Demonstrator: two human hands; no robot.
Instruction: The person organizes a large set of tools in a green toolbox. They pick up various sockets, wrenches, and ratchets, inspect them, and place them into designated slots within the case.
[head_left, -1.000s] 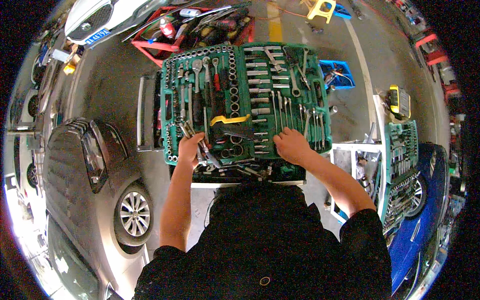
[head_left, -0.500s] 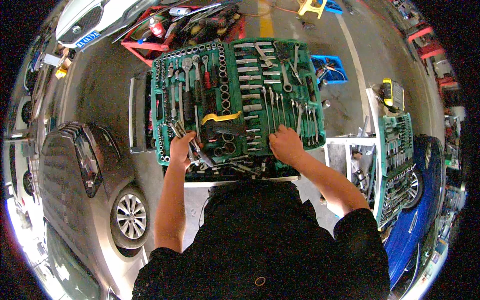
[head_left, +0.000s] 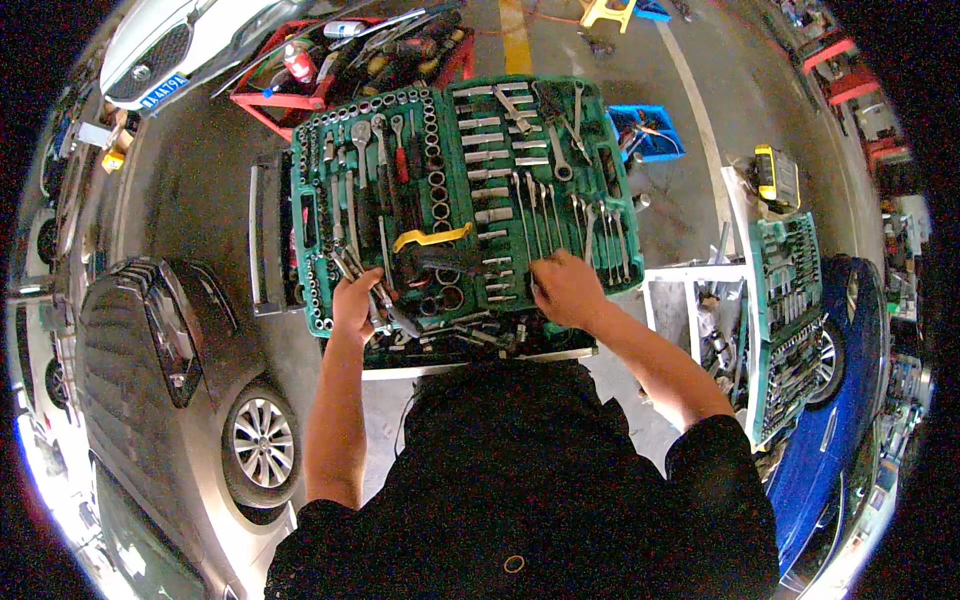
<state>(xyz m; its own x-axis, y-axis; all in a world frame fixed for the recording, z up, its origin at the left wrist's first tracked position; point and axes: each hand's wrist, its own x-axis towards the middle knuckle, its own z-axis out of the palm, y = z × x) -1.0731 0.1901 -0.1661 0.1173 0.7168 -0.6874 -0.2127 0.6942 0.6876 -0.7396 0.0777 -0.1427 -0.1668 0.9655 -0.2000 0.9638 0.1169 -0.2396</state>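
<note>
A green tool case (head_left: 590, 98) lies spread flat before me, filled with sockets, ratchets and wrenches. Over its lower left part, my left hand (head_left: 356, 303) is closed round a bunch of long metal hand tools (head_left: 349, 262); their exact kinds are hard to tell. My right hand (head_left: 566, 290) is at the lower ends of a row of combination wrenches (head_left: 545, 218), fingers curled inward. Its fingertips are hidden, so what they grip does not show. A yellow bent piece (head_left: 432, 236) rests across the case's middle, above a dark handle.
Loose metal tools fill an open drawer (head_left: 450, 345) under the case's near edge. A red cart (head_left: 300, 105) with tools stands far left, a blue bin (head_left: 650, 135) far right. At right is a white rack (head_left: 690, 275) beside another tool case (head_left: 785, 320). Parked cars flank both sides.
The whole view has shifted slightly, with the case sitting a little further left in the picture. Both hands keep nearly the same places over it, the left still holding the bunch of tools.
</note>
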